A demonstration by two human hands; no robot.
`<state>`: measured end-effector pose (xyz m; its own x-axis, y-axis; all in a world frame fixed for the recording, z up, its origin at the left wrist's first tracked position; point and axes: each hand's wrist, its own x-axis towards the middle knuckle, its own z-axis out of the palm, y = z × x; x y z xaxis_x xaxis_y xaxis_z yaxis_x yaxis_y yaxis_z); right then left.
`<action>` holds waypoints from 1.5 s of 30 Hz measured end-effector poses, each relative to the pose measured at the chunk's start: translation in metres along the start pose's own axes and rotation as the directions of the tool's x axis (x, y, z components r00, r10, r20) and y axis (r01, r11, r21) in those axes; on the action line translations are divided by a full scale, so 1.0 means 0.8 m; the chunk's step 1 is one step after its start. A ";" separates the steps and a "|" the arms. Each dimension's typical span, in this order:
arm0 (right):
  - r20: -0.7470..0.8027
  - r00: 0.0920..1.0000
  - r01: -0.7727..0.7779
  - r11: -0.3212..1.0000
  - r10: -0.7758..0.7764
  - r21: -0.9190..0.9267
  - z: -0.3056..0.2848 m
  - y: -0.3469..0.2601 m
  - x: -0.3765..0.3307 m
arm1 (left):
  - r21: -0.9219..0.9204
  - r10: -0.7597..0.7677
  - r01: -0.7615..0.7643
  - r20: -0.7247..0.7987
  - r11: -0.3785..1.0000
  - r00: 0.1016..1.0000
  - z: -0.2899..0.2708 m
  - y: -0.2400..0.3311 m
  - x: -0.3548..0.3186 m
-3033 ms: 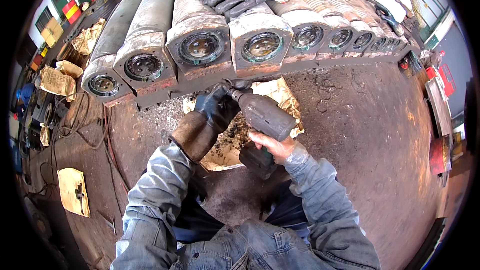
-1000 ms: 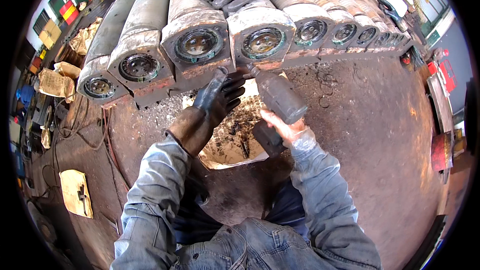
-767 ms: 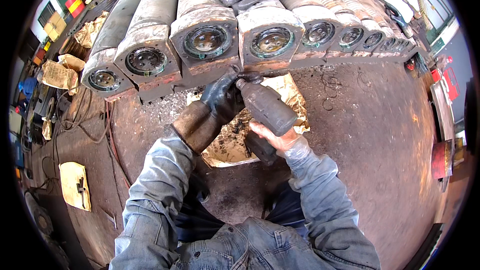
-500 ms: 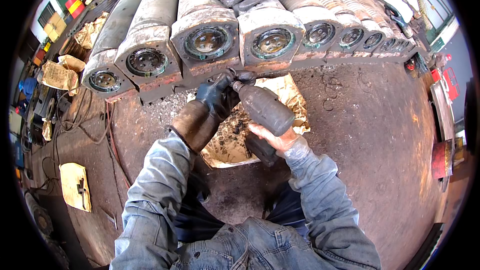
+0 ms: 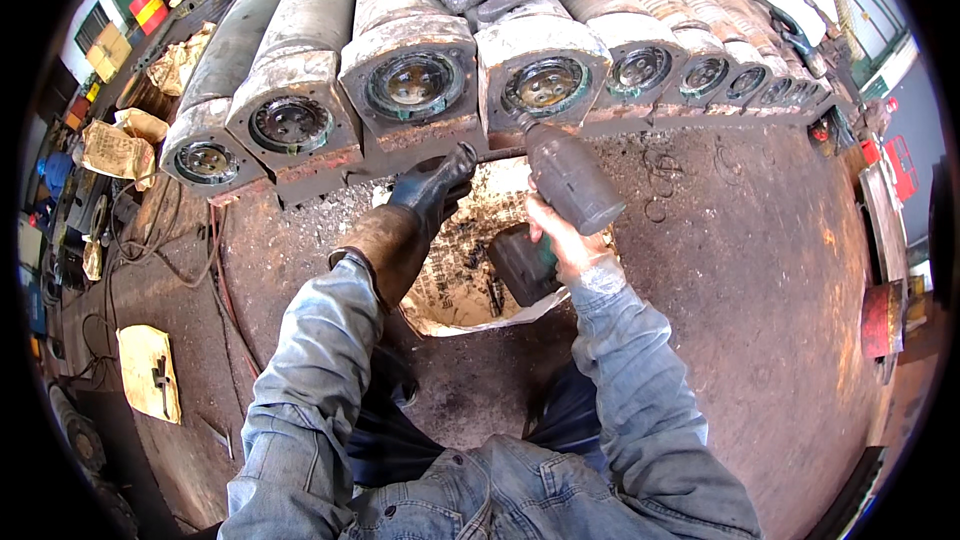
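We see a rusty, grimy metal floor (image 5: 760, 270) spreading to the right, strewn with dark grit. On the far left lie crumpled brown sacks (image 5: 115, 145), with tangled cables (image 5: 150, 250) near them, and a flat piece of cardboard (image 5: 150, 372) lies nearer on the left. At the far right edge we make out red containers (image 5: 882, 318) in bright daylight.
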<state>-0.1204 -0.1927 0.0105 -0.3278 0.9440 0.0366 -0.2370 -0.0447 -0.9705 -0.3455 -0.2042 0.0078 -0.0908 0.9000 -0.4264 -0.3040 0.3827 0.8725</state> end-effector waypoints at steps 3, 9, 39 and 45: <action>-0.085 0.996 0.016 0.999 -0.013 0.042 -0.001 0.006 0.017 | 0.033 0.010 -0.008 -0.053 0.999 0.999 -0.015 -0.008 0.012; -0.102 0.994 -0.013 0.985 0.030 0.173 0.005 0.000 0.034 | 0.074 0.042 -0.032 -0.129 0.997 0.991 -0.018 -0.014 0.017; 0.297 0.953 -0.295 0.393 0.059 0.871 -0.063 0.028 0.077 | -0.052 0.085 -0.083 0.045 0.995 0.995 0.022 0.008 -0.017; 0.004 0.990 0.129 0.904 -0.139 -0.408 -0.021 -0.011 0.021 | -0.199 0.061 -0.038 0.113 0.979 0.992 0.013 0.007 0.001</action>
<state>-0.1080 -0.1710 0.0159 -0.2957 0.9396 0.1723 0.1163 0.2145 -0.9698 -0.3375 -0.1991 0.0153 -0.0012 0.9396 -0.3423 -0.4833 0.2991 0.8228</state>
